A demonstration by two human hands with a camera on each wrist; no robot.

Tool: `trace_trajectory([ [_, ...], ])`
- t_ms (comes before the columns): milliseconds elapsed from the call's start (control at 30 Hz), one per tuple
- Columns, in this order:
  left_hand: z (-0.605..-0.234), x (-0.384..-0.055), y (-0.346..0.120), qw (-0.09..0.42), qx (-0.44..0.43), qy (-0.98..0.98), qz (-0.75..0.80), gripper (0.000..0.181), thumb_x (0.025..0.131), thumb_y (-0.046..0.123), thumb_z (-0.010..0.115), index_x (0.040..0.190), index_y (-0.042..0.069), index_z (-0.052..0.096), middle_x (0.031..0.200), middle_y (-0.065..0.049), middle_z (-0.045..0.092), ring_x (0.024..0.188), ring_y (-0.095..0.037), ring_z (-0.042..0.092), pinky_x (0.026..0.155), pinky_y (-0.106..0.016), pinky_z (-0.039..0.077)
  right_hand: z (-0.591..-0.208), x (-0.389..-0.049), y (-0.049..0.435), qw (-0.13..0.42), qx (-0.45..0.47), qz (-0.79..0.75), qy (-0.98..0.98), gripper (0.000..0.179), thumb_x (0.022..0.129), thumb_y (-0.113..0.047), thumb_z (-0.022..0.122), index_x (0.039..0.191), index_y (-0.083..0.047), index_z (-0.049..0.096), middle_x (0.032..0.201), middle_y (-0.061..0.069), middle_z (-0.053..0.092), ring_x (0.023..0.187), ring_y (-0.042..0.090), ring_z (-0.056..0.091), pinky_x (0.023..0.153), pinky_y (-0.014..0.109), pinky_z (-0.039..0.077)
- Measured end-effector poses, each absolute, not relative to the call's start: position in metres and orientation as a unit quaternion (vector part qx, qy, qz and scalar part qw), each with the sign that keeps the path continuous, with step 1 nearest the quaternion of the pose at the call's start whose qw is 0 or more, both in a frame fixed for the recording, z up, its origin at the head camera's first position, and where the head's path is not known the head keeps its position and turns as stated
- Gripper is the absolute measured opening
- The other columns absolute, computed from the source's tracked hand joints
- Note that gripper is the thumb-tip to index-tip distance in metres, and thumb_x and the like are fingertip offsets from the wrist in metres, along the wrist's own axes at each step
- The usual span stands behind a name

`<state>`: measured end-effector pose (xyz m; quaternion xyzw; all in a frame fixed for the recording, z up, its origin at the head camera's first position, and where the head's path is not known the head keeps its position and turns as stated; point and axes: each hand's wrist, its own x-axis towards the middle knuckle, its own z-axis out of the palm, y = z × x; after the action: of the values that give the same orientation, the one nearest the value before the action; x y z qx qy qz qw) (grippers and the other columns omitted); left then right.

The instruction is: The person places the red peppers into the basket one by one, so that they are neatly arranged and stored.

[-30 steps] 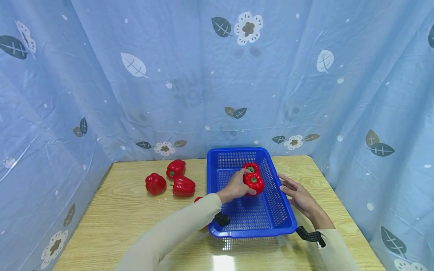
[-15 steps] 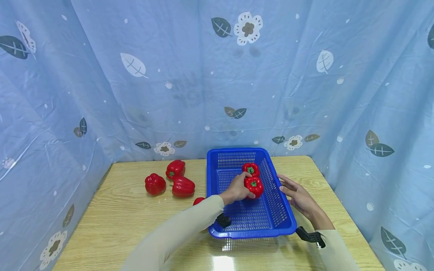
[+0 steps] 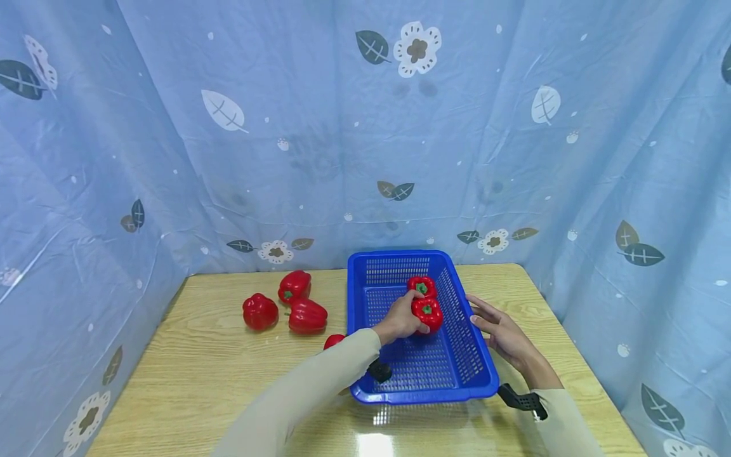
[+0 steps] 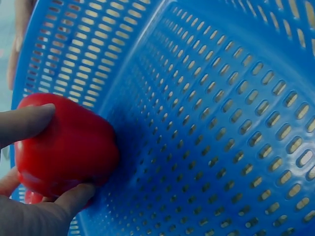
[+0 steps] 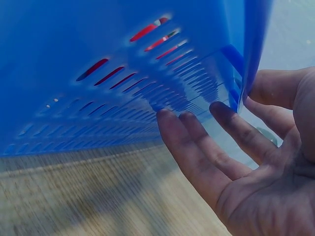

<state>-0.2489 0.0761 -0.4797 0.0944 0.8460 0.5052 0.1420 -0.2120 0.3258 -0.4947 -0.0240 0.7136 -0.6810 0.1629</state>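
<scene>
In the head view, my left hand [image 3: 401, 316] grips a red bell pepper [image 3: 427, 315] with a green stem inside the blue plastic basket [image 3: 356, 298]. Another red bell pepper [image 3: 421, 286] sits just behind it, along the basket's right wall. The left wrist view shows the thumb and fingers on either side of the held pepper [image 4: 69, 147], low by the perforated wall. My right hand [image 3: 510, 338] is at the basket's right side. In the right wrist view its fairly straight fingers [image 5: 194, 160] touch the outer wall near the rim.
On the wooden table [image 3: 217, 374], left of the basket, lie red bell peppers: one at the back [image 3: 295, 287], one at left [image 3: 260, 311] and one on its side [image 3: 307, 316]. Another pepper [image 3: 334, 341] is partly hidden by the left sleeve. A blue patterned curtain [image 3: 320, 146] surrounds the table.
The left hand and its pepper have shifted slightly toward the front, opening a little more view of the pepper behind. The right hand and basket have stayed in place.
</scene>
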Motion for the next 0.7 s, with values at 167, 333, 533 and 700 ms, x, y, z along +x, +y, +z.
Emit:
trace_trajectory([
  [167, -0.481, -0.253, 0.078, 0.132, 0.092, 0.848, 0.506, 0.073, 0.069, -0.003, 0.084, 0.131, 0.015, 0.050, 0.130, -0.015, 0.057, 0.117, -0.032, 0.059, 0.101, -0.050, 0.051, -0.495, -0.212, 0.325, 0.162, -0.019, -0.676, 0.719, 0.062, 0.101, -0.026, 0.054, 0.156, -0.022, 0.025, 0.152, 0.021, 0.037, 0.113, 0.018, 0.065, 0.087, 0.044, 0.059],
  [333, -0.485, -0.257, 0.081, 0.127, 0.084, 0.850, 0.505, 0.073, 0.070, -0.003, 0.083, 0.133, 0.016, 0.049, 0.131, -0.014, 0.055, 0.117, -0.032, 0.058, 0.101, -0.050, 0.050, -0.496, -0.212, 0.325, 0.159, -0.018, -0.676, 0.719, 0.062, 0.101, -0.025, 0.054, 0.156, -0.021, 0.025, 0.152, 0.021, 0.038, 0.113, 0.019, 0.065, 0.087, 0.045, 0.059],
  [533, -0.485, -0.260, 0.083, 0.125, 0.071, 0.852, 0.503, 0.073, 0.072, -0.001, 0.083, 0.133, 0.017, 0.049, 0.131, -0.014, 0.053, 0.119, -0.033, 0.056, 0.103, -0.052, 0.049, -0.497, -0.213, 0.325, 0.159, -0.023, -0.680, 0.715, 0.062, 0.101, -0.025, 0.054, 0.156, -0.021, 0.025, 0.152, 0.023, 0.037, 0.113, 0.020, 0.066, 0.086, 0.045, 0.059],
  [700, -0.484, -0.257, 0.084, 0.133, 0.077, 0.853, 0.499, 0.073, 0.072, 0.002, 0.084, 0.134, 0.017, 0.049, 0.131, -0.014, 0.054, 0.118, -0.032, 0.057, 0.101, -0.050, 0.050, -0.498, -0.213, 0.326, 0.160, -0.022, -0.678, 0.717, 0.063, 0.101, -0.026, 0.054, 0.156, -0.022, 0.025, 0.151, 0.021, 0.038, 0.112, 0.018, 0.065, 0.086, 0.045, 0.059],
])
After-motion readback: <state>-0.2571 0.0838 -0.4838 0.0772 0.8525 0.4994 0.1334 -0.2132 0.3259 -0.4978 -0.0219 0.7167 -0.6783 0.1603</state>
